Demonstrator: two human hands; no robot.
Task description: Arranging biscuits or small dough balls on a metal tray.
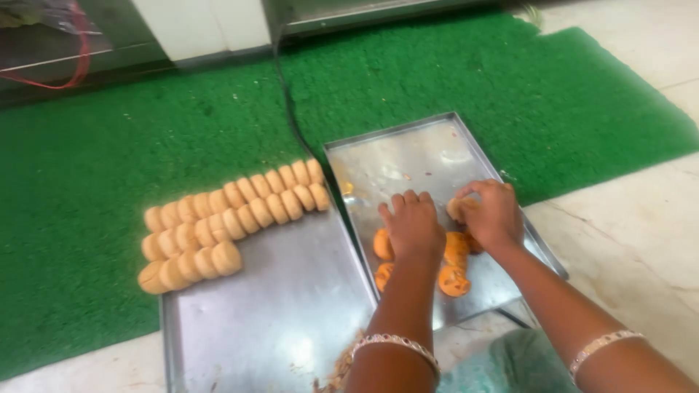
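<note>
Head view: on the right tray (429,156), the left hand (413,224) lies flat, grip open, over orange cookies (453,280). The right hand (495,215), just beside it, pinches one cookie (457,208), grip closed. Stacked pale cookies (233,218) sit left of that tray.

left baking tray (291,291): bare sheet metal, dull grey, smooth, with a soft glare and a few crumbs
right baking tray (408,156): same metal, brighter sheen, smeared and speckled
biscuit rows (233,218): pale tan, matt, dry-looking baked surface
loose biscuits (453,280): orange-brown, matt, dark specks
mat (116,138): green, rough artificial-grass pile
floor (641,225): pale polished stone, veined, slightly glossy
bangles (397,342): shiny silver-coloured metal
cable (287,109): black, smooth plastic sheath
</note>
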